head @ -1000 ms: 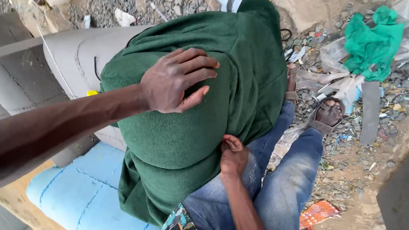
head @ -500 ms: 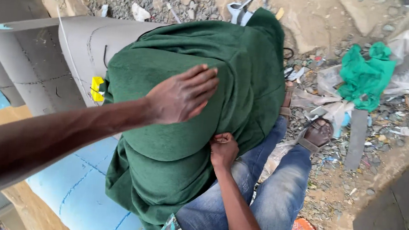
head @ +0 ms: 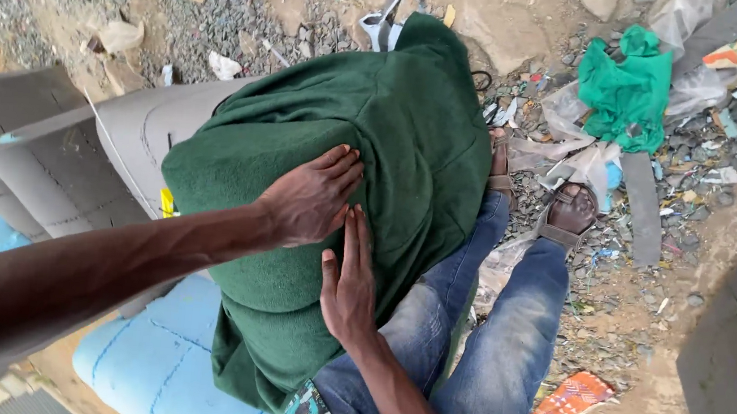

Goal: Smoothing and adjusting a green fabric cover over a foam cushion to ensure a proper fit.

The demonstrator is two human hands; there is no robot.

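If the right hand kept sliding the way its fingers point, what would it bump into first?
The right hand lies flat on the green cloth, fingers pointing up the picture. Going on, it would probably meet the left hand first, just ahead of its fingertips; how close is hard to judge.

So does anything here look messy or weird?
Yes. The ground is strewn with scraps, and a crumpled bright green cloth lies among them. The dark green fabric under the left hand and right hand hangs loose and wrinkled over a grey form.
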